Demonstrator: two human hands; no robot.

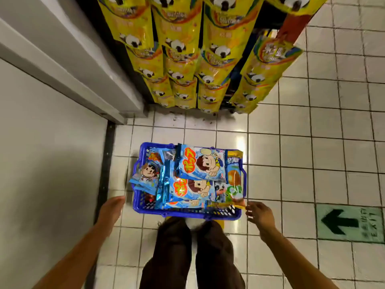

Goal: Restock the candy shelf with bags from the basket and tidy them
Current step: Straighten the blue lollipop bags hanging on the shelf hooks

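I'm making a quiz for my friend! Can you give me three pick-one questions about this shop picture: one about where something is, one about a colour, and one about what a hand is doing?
1. Where is the basket?
A) on the tiled floor
B) on a shelf
C) on a chair

2. What colour are the hanging bags?
A) red
B) yellow
C) purple

3. What is the left hand doing?
A) gripping a bag
B) lifting the basket
C) open, holding nothing

Answers: 1 A, white tiles show all round it; 2 B, the panda bags are all yellow; 3 C, its fingers lie straight beside the basket.
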